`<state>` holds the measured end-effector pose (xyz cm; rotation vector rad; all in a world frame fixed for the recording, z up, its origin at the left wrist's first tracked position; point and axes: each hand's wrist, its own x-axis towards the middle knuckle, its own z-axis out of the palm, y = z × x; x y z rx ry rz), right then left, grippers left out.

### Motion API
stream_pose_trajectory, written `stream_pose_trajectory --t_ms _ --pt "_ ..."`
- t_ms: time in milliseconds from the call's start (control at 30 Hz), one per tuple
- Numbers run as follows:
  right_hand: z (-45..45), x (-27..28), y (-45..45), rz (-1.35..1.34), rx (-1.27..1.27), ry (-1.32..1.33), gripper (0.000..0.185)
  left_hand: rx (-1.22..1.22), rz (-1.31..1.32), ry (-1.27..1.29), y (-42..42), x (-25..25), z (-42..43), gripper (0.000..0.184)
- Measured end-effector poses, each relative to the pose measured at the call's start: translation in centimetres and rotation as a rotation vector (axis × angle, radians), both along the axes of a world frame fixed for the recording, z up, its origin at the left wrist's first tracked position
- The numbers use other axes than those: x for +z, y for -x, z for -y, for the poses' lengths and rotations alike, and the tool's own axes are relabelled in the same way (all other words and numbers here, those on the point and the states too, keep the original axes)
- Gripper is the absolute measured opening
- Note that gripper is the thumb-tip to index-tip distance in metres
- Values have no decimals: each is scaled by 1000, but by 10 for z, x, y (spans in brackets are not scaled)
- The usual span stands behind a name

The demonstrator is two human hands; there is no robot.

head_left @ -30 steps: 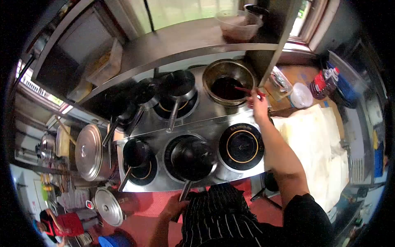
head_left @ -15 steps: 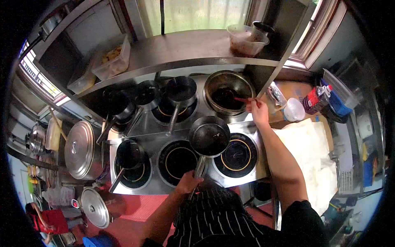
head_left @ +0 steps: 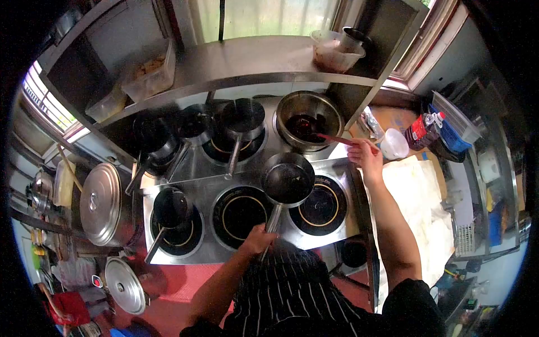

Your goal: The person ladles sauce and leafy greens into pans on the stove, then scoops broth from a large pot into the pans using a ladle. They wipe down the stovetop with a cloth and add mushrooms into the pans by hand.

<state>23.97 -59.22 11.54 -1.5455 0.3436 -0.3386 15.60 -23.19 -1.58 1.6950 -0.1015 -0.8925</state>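
My left hand is wrapped round the metal handle of a dark-lined frying pan. Small pale bits show inside the pan, which is level between two front hobs. On the far right of the stove, a large steel bowl contains dark reddish-brown liquid. The fingers of my right hand grip the end of a red-handled utensil. It reaches over the bowl's rim, and its far end in the dark liquid is hard to make out.
Several handled pans, including a small pan front left, stand on the steel stove. A shelf crosses above, bearing plastic tubs. To the right are a white bowl, a bottle and white cloth. Lidded pots stand left.
My right hand has moved to the right and slightly down, drawing the utensil's handle outward over the bowl's rim. The left hand keeps hold of the frying pan. The whole view has shifted slightly.
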Motion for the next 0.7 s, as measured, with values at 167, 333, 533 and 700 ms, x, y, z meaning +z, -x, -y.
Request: stream_pose_trajectory --t_ms 167,333,533,700 --pt "-24 40 59 70 50 34 36 9 -77 41 5 -12 -2 29" --pt "-51 42 112 -45 234 289 32 17 -75 -98 7 -3 -4 27" --pt "-63 37 137 49 556 913 24 34 -121 -44 8 1 -9 31" --pt "-52 9 141 -81 283 186 24 43 -90 -86 10 17 -11 31"
